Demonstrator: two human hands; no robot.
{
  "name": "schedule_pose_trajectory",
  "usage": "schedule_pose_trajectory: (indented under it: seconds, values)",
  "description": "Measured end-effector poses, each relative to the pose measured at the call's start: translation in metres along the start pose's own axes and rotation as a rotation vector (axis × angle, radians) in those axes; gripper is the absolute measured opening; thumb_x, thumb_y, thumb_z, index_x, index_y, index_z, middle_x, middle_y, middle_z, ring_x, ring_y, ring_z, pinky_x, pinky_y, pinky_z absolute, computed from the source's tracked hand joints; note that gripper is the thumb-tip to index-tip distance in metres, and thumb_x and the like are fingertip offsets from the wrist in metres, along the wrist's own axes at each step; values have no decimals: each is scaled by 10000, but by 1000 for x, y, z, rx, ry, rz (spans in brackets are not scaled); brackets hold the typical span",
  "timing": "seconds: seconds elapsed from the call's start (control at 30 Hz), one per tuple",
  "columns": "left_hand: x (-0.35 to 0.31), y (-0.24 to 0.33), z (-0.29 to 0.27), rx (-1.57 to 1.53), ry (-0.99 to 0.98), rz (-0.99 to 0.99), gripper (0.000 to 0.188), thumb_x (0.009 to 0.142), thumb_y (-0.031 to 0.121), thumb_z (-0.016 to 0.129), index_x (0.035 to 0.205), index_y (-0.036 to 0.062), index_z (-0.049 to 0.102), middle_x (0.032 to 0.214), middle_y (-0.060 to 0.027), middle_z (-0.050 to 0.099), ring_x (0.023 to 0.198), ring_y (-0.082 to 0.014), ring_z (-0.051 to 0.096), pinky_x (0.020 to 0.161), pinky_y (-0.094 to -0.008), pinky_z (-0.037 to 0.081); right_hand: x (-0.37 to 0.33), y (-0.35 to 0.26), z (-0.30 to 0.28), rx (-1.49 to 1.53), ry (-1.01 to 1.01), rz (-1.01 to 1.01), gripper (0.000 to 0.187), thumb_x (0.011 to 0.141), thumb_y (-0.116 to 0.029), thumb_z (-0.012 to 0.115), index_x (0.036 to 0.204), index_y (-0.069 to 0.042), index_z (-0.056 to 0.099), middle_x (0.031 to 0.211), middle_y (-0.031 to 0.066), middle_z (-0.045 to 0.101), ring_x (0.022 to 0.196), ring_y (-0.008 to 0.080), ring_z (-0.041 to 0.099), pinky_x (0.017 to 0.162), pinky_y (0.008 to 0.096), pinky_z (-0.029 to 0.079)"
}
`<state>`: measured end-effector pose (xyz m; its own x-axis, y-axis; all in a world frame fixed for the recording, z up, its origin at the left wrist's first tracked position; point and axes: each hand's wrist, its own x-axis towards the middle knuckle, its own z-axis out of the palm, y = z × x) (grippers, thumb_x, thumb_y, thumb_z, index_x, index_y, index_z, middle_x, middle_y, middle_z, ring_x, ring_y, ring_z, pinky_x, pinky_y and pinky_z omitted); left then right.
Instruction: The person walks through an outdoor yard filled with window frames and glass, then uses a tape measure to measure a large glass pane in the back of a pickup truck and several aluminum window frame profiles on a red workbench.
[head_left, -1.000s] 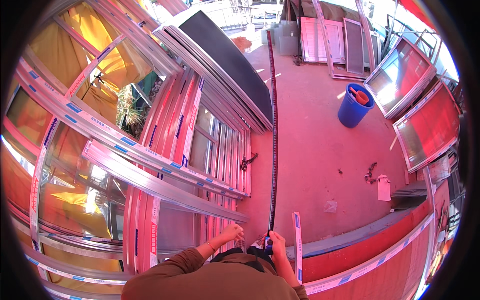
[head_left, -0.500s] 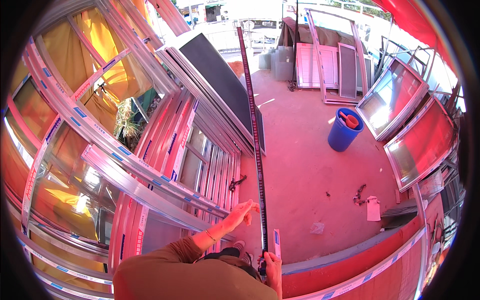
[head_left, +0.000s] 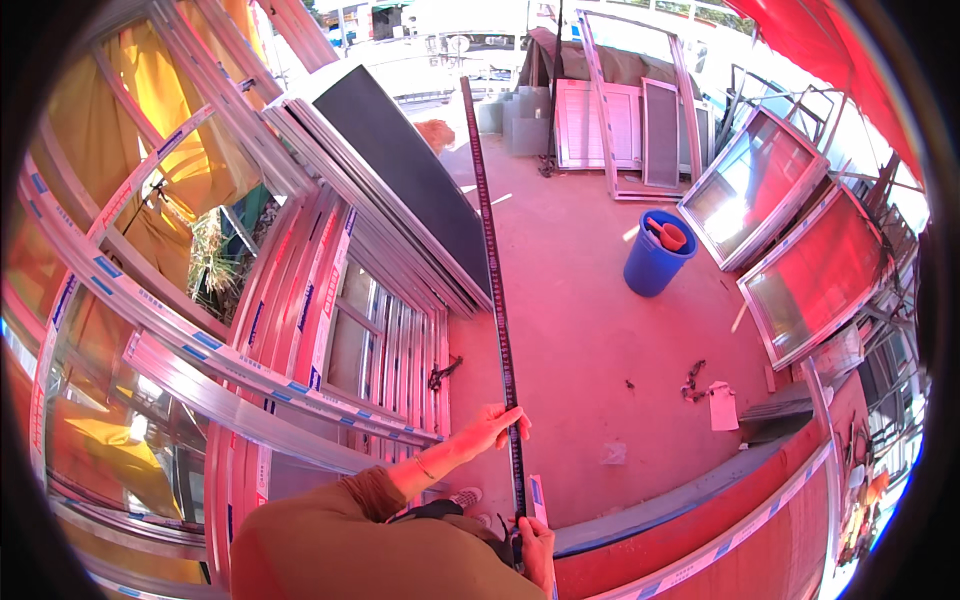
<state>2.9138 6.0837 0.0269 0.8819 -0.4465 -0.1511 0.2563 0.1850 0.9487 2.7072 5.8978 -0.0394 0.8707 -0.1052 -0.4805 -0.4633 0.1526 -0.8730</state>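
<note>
A long dark tape measure blade (head_left: 490,250) stretches out stiffly from near my body, its far end sticking up past the dark panels. My right hand (head_left: 537,550) is closed at the blade's near end, around the tape measure's mostly hidden case. Further along, my left hand (head_left: 497,424) has its fingers closed on the blade, bent over its edge. Just beside my right hand stands the end of a pale metal profile (head_left: 538,498) with a printed strip.
Aluminium window frames (head_left: 270,370) crowd the left, with dark panels (head_left: 400,150) leaning behind them. A blue bucket (head_left: 660,255) holds a red scoop (head_left: 668,237). Glazed sashes (head_left: 815,275) lean at the right. A red-sided ledge (head_left: 690,530) runs along the near right.
My left hand, formerly beside the blade with fingers raised, has closed on it. The view has shifted so that the surroundings sit further left. My right hand keeps its grip.
</note>
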Motion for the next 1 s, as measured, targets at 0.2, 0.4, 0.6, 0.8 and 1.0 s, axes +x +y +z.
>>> schedule_pose_trajectory:
  seconds: [0.2, 0.4, 0.6, 0.8, 1.0]
  values:
    - [11, -14, -3, -23, -31, -83, 360, 1043, 313, 482, 954, 31, 688, 838, -64, 704, 493, -40, 489, 469, -174, 382, 3, -25, 24, -89, 125, 25, 293, 950, -237, 620, 1038, 32, 694, 781, 7, 645, 706, 77, 540, 631, 245, 428]
    - [11, -41, 15, -99, -252, -280, 354, 1045, 307, 479, 1000, 23, 686, 904, -62, 707, 543, -50, 524, 532, -187, 431, 9, -23, 30, -84, 260, 35, 322, 963, -281, 609, 1035, 21, 696, 782, 5, 635, 721, 75, 538, 650, 252, 432]
    - [12, -58, 47, -58, -506, -405, 360, 1043, 302, 482, 1015, 17, 700, 924, -37, 709, 553, -44, 528, 537, -187, 436, 10, -14, 33, 108, 441, 78, 304, 978, -280, 589, 963, -1, 710, 724, -18, 603, 663, 62, 516, 598, 249, 405]
    - [41, -46, 67, -4, -612, -381, 352, 1040, 313, 483, 1057, 24, 682, 937, -58, 717, 549, -45, 541, 523, -202, 451, -12, -5, 24, 136, 564, 67, 287, 989, -258, 575, 929, -23, 729, 740, -19, 629, 662, 68, 539, 606, 250, 427]
    - [86, -19, 87, 36, -476, -167, 356, 1042, 323, 474, 1061, 20, 661, 911, -83, 714, 507, -44, 513, 485, -194, 417, -54, 10, -2, 76, 583, 142, 279, 973, -256, 587, 913, -31, 741, 733, -15, 637, 673, 70, 535, 624, 261, 428]
